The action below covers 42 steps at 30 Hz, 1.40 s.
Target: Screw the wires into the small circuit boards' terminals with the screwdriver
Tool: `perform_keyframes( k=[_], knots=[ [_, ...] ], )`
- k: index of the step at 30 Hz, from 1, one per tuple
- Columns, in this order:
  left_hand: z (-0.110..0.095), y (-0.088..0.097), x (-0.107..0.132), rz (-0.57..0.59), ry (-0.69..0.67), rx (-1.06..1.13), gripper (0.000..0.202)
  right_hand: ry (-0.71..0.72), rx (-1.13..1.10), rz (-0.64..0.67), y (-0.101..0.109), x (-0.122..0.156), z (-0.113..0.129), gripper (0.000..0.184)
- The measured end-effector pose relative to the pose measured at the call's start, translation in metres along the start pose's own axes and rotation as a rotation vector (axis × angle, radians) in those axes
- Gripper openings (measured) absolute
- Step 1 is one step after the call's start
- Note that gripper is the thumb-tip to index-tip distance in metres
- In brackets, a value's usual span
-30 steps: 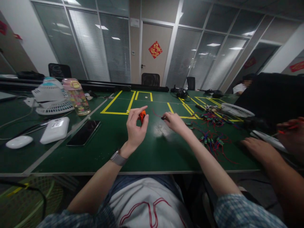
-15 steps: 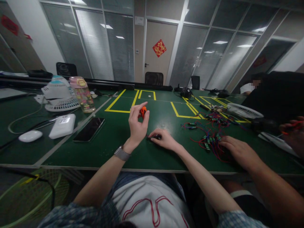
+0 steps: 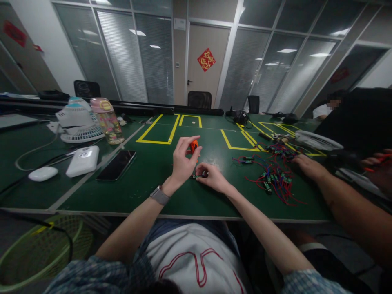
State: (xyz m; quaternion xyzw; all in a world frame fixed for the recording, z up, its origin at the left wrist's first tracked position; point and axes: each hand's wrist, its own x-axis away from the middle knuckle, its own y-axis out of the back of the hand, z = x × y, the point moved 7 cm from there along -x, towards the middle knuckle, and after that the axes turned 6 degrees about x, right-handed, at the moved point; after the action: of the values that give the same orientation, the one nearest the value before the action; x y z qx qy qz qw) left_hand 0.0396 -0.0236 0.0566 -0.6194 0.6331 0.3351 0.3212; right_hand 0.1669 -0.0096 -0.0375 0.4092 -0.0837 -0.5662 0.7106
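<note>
My left hand (image 3: 184,158), raised above the table, holds a small orange tool with dark parts (image 3: 194,146) between thumb and fingers. The kind of tool is hard to tell, as much of it is hidden. Just below and to the right, my right hand (image 3: 216,179) rests on the table with its fingers curled round a small dark piece (image 3: 203,174). What looks like a bit of green circuit board shows at its left end. To the right lies a heap of small green circuit boards with red and blue wires (image 3: 275,177).
A co-worker's hand (image 3: 309,165) reaches to the far side of the wire heap; their other hand holds something red-orange at the right edge. On the left are a phone (image 3: 116,165), white power bank (image 3: 82,161), white mouse (image 3: 43,174), bottle (image 3: 107,121) and fan (image 3: 78,122).
My left hand has shifted right with the orange tool, closer to my right hand. The co-worker's hand has moved away from the near side of the heap to its far side.
</note>
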Motion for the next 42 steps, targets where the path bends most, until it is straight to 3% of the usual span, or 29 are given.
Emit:
perform_keyframes(
  k=[16,22,31,42],
  knots=[
    [0.005,-0.006,0.002,0.044,-0.002,0.003,0.024,-0.003,0.015,-0.019,0.002,0.001,0.002,0.022],
    [0.006,-0.007,-0.001,0.072,0.037,0.030,0.025,-0.018,0.078,0.029,0.004,0.002,0.001,0.024],
    [0.006,-0.013,-0.005,0.236,0.100,0.212,0.026,-0.033,0.207,0.044,0.005,0.002,-0.004,0.009],
    [0.009,-0.014,-0.009,0.217,0.141,0.224,0.021,0.000,0.178,0.049,0.004,0.001,-0.002,0.008]
  ],
)
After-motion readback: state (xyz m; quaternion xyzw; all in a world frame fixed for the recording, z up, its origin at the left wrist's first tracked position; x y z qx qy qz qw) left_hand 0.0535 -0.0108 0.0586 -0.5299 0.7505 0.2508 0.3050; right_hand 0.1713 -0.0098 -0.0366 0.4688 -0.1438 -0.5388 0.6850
